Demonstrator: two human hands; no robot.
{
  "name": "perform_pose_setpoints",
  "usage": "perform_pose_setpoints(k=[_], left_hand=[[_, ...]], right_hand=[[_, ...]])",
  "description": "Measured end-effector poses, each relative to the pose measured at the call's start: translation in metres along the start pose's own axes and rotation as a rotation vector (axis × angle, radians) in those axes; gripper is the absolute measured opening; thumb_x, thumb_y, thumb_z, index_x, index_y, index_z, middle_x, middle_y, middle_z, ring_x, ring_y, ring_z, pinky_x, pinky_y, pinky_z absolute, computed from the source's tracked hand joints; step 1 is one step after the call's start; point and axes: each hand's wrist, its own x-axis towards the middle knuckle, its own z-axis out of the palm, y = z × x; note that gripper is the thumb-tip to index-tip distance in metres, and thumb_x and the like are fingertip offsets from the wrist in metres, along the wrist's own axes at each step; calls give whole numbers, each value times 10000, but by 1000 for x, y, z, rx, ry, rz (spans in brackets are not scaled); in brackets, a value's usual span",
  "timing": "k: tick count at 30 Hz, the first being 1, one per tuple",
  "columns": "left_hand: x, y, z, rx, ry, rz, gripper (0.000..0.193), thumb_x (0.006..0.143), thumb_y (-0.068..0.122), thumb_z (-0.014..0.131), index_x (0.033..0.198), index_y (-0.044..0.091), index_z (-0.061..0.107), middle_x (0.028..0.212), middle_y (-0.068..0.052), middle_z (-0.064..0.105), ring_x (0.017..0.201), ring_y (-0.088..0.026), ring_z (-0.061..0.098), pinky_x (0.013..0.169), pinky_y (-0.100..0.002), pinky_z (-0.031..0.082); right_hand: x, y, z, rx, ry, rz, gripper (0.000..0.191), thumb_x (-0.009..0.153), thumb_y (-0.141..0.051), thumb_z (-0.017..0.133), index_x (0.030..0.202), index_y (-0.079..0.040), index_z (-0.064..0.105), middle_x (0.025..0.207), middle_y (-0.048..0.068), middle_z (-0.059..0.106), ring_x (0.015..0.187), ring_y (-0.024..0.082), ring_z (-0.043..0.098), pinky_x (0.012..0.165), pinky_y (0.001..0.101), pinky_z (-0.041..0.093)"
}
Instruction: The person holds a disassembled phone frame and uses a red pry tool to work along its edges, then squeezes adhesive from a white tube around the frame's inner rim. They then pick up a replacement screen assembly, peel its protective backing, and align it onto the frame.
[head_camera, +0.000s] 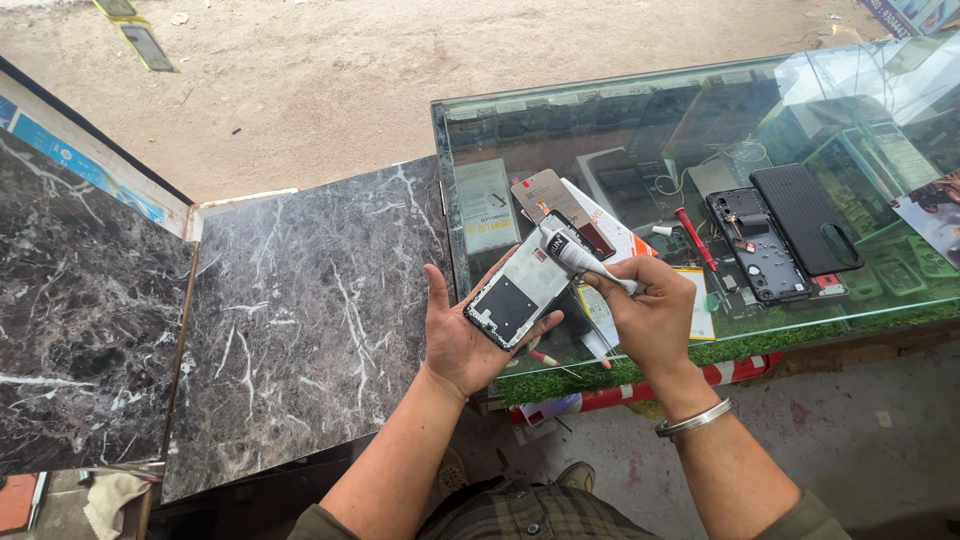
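Overhead, head cam, looking down at both hands in front of a glass counter (480, 130). I see the left hand (462, 335) palm up, fingers spread under a phone frame (522, 292), which lies flat across the palm w/ its inner side up: white backing, a dark square patch near the lower end. Thumb sits along the frame's left edge, fingertips curl up at its right edge, so the grip is a loose cradle, not a clamp.

Right hand (652, 318) is closed round a small white tube (572, 255), pinched between thumb and forefinger, nozzle end angled up-left and touching or just above the frame's top corner; I can't tell which. A metal bangle (694, 419) sits on that wrist.

Handling, my judgement: frame looks thin, light, stiff but easy to flex or crack; best held by the long edges, never pressed mid-panel. Tube looks soft, squeezable; hold near the nozzle for control.

On the glass, well apart to the right: an opened phone (757, 245) w/ its insides showing, a black back cover (806, 218) just beside it, a red screwdriver (695, 239) between them and the hands. Flat packets lie under the hands.

Left of the counter, a dark marble slab (300, 320). Sandy ground beyond.
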Motion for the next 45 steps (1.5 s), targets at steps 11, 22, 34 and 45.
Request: perform_pose_setpoints(k=[11,22,34,45], left_hand=[[0,0,0,7,22,-9,1181,785,917,412,1609,78,299,1597,-197,410,1485,-371,393,1199,-613,345],[0,1,-1,5,12,-11,1179,793,915,413,1613,75,299,1604,-197,406,1490,-369,390,1196,-608,351],[0,1,0,-1,18,-7,1168,799,913,403,1612,80,306,1604,-185,409,1489,-371,391,1201,-606,346],[0,1,-2,9,31,-8,1167,793,917,394,1604,81,307,1598,-204,404,1487,-384,386,1197,-610,345]], right_hand=[[1,2,-1,11,15,11,125,884,67,773,977,49,691,968,123,762,878,96,707,708,235,559],[4,1,-3,-27,2,20,112,884,69,773,968,44,703,964,144,774,877,114,721,714,242,574],[-1,2,-2,-64,-39,41,116,867,36,803,944,38,716,917,117,779,818,81,694,673,228,546],[4,2,0,-90,89,98,118,886,29,805,944,30,702,858,124,769,716,79,660,567,230,479]])
